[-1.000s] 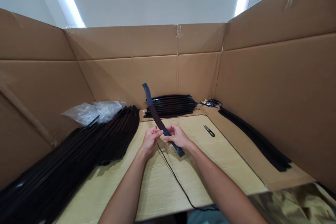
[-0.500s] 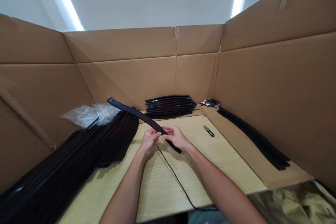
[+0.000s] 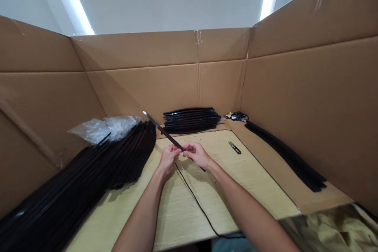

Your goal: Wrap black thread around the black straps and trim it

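Both hands meet over the middle of the cardboard work surface (image 3: 183,208). My left hand (image 3: 169,159) and my right hand (image 3: 197,154) pinch a long thin black strip (image 3: 161,130) near its middle. The strip shows edge-on and slants up and to the left, its far end hanging above the big pile of black strips (image 3: 88,177). Its near end pokes out just below my right hand. A thin black cord (image 3: 196,199) runs from under my hands toward the near edge of the surface.
High cardboard walls (image 3: 310,98) enclose the surface on three sides. A smaller stack of black strips (image 3: 191,119) lies at the back. Crumpled clear plastic (image 3: 103,126) sits behind the left pile. Small black snips (image 3: 235,147) and a long black strip bundle (image 3: 289,157) lie to the right.
The strip swung from pointing up and back to leaning left over the big pile, then turned on edge so it looks thin. Both hands stayed in place, still pinching it.
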Demonstrator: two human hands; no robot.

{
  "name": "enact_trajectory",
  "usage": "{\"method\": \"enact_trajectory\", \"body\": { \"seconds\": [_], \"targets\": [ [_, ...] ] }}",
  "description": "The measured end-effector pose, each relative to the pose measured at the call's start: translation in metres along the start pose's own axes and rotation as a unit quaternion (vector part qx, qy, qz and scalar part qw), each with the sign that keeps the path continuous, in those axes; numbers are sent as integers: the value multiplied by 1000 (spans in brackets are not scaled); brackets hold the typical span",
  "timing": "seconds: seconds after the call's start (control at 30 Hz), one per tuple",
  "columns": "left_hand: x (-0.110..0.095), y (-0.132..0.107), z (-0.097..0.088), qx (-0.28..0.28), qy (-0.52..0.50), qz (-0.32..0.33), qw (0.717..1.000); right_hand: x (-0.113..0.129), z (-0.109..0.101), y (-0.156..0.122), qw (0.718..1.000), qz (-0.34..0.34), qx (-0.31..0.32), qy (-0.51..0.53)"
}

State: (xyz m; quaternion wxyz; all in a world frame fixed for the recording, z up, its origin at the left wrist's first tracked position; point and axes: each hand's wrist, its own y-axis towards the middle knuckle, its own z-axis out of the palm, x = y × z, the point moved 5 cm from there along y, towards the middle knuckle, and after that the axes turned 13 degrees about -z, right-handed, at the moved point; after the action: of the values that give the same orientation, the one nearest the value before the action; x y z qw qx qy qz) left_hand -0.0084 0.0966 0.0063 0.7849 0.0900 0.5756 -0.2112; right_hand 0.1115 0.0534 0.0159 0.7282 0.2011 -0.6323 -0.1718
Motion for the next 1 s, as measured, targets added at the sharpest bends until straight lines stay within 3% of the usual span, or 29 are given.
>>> {"method": "enact_trajectory", "body": {
  "seconds": [0.23, 0.6, 1.0],
  "targets": [
    [-2, -4, 3, 20, 14, -13, 1000, -5, -2, -1, 999, 19, 9, -24],
    [1, 1, 0, -3, 17, 0, 1000, -1, -2, 0, 1000, 11, 1, -10],
    [-3, -4, 10, 30, 14, 7, 999, -3, 0, -3, 999, 33, 14, 24]
  ]
}}
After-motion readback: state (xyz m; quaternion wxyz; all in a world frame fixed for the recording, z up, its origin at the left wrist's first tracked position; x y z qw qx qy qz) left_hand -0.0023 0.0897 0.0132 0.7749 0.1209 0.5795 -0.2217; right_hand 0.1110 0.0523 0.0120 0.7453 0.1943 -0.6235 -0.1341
